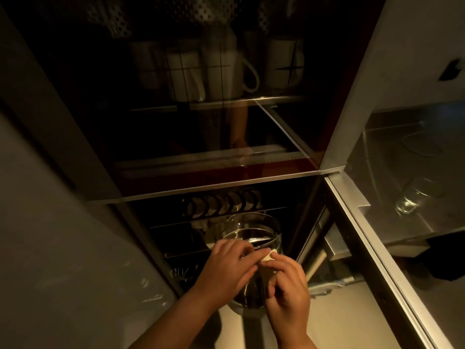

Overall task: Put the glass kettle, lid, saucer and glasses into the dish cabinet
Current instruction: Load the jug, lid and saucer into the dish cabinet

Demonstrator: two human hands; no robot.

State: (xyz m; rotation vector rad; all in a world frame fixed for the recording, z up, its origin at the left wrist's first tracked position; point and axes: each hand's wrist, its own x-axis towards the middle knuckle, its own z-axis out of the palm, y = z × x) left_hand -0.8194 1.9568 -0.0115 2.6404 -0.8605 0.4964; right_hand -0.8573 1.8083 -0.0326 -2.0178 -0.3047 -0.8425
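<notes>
Both hands are gripping the glass kettle [251,238]: the left hand [231,265] is curling over its rim, the right hand [286,288] is closing round the handle side. The clear, round kettle is hanging before the dish cabinet [176,192]'s open lower compartment. White mugs [284,64] are showing behind the upper dark, glossy door. A clear glass [412,197] is lying on the steel counter [402,152] at right.

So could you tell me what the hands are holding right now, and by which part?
Both hands hold the glass kettle near its rim on the side facing the person: left hand, right hand. A small pale piece is pinched between them; what it is cannot be told.
</notes>
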